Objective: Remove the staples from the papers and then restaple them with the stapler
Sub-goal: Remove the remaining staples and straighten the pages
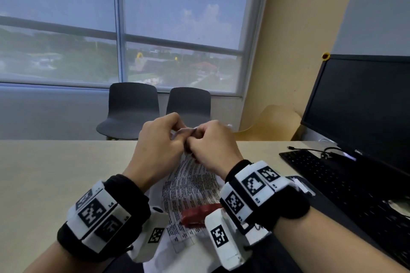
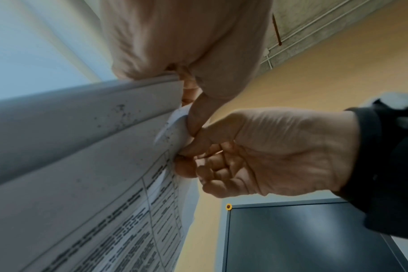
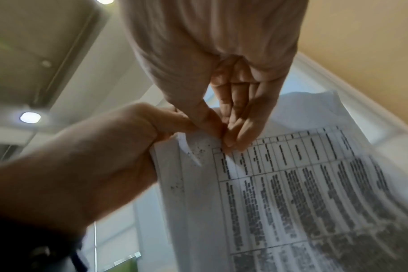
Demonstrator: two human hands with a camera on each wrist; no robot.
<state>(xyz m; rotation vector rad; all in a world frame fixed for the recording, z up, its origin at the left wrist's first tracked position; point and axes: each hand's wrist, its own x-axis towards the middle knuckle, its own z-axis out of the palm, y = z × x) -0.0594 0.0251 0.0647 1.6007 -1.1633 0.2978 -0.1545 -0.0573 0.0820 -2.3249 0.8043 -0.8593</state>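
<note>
From the head view, the left hand point(image 1: 158, 139) and right hand point(image 1: 213, 144) are pinching the papers' point(image 1: 188, 184) raised top corner above the table point(image 1: 55, 173); the red stapler point(image 1: 199, 214) is lying on the papers' lower part. Both wrist views are showing fingertips point(image 3: 231, 139) closing on that corner.

A big window point(image 1: 173, 26) with grey frames and a hazy treetop view is seen behind two dark chairs point(image 1: 131, 111), with a tan wall point(image 1: 288, 51) to the right, a pale desk point(image 1: 55, 173), and a black monitor point(image 1: 363, 104) over a keyboard point(image 1: 332, 175).
</note>
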